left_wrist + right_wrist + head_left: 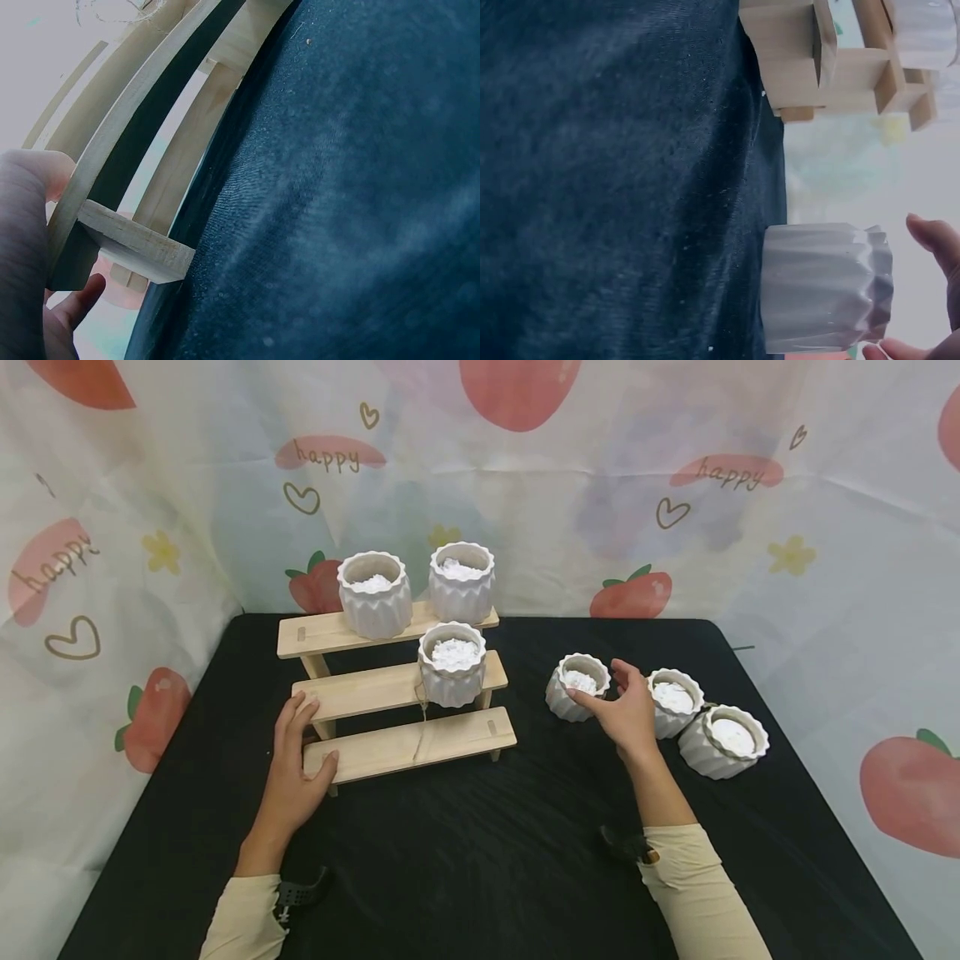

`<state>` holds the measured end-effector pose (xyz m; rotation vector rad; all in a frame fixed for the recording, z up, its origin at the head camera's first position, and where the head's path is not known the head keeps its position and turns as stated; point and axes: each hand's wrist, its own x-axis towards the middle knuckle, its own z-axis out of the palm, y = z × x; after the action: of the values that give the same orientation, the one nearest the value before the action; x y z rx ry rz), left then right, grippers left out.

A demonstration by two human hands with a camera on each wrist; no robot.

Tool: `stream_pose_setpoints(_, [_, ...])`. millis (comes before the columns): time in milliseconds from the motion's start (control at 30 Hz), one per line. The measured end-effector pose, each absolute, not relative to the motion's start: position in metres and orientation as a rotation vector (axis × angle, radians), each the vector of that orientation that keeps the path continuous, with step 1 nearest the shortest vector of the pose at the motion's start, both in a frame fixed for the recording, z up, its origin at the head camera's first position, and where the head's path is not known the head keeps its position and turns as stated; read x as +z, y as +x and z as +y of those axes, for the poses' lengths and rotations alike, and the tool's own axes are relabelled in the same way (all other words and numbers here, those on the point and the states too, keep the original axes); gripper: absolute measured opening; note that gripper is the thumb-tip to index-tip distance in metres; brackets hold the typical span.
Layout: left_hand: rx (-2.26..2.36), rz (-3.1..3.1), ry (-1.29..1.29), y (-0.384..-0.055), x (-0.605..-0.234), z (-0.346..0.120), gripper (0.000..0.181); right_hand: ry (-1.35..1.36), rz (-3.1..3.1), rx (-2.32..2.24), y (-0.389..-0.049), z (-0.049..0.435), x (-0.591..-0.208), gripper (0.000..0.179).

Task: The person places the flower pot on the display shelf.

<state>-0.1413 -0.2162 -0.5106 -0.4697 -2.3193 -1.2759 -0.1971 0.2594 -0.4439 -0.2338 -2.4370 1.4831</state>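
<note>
A three-tier wooden stand (pixel 390 689) is on the left of the black table. My left hand (pixel 296 785) grips its left end, the thumb over the lowest board and the fingers reaching back to the middle one. In the left wrist view, that hand's thumb (pixel 56 171) lies against a board. My right hand (pixel 628 710) hovers, thumb and fingers spread, around the rim of a small white fluted pot (pixel 557 700). The right wrist view has this pot (pixel 814 289) standing on the cloth, with a gap between its rim and the raised thumb (pixel 934 234).
Two white pots (pixel 375 614) (pixel 461 602) stand on the top board and another (pixel 452 683) on the middle board's right end, with twine hanging below it. Right of my right hand, two more pots (pixel 670 714) (pixel 712 760) sit close together. A printed curtain (pixel 555 535) hangs behind the table.
</note>
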Motion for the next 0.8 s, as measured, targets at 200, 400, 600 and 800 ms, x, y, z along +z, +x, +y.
stream_pose_setpoints(200, [-1.292, -2.313, -0.468, -0.142, -0.510, -0.217, 0.083, -0.249, -2.501, 1.566, -0.202, 0.260, -0.445, 0.102])
stream_pose_setpoints(400, [-1.303, -2.322, -0.464, -0.141, -0.511, -0.216, 0.083, -0.250, -2.524, 1.583, -0.208, 0.259, -0.449, 0.105])
stream_pose_setpoints(600, [-1.302, -2.321, -0.463, -0.142, -0.511, -0.216, 0.082, -0.284, -2.522, 1.572, -0.212, 0.258, -0.454, 0.102])
stream_pose_setpoints(800, [-1.294, -2.315, -0.470, -0.142, -0.512, -0.217, 0.083, -0.318, -2.519, 1.551, -0.214, 0.256, -0.455, 0.097])
